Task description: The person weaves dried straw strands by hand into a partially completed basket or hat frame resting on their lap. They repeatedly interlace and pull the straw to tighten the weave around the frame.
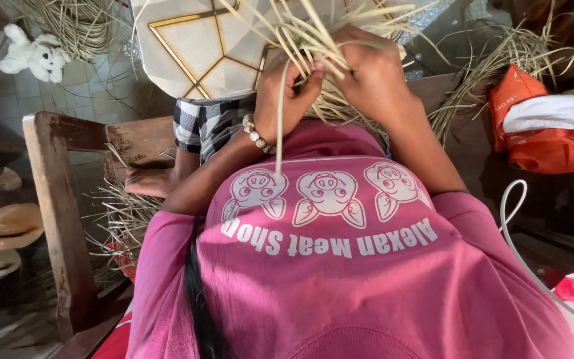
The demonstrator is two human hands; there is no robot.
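Both hands work close together at a bundle of pale straw strips (pixel 313 40) over my lap. My left hand (pixel 286 93), with a bead bracelet (pixel 257 134) on the wrist, pinches several strips; one long strip hangs down from it over my pink shirt. My right hand (pixel 370 73) grips strips just beside it, fingers curled around them. The strips fan out upward from a woven piece (pixel 333 106) partly hidden under my hands.
A white panelled shape with gold lines (pixel 194 46) lies ahead. A wooden chair frame (pixel 54 199) stands left with loose straw (pixel 121 219) under it. A white plush toy (pixel 34 56) sits far left, orange bags (pixel 539 133) right, a white cable (pixel 516 233) lower right.
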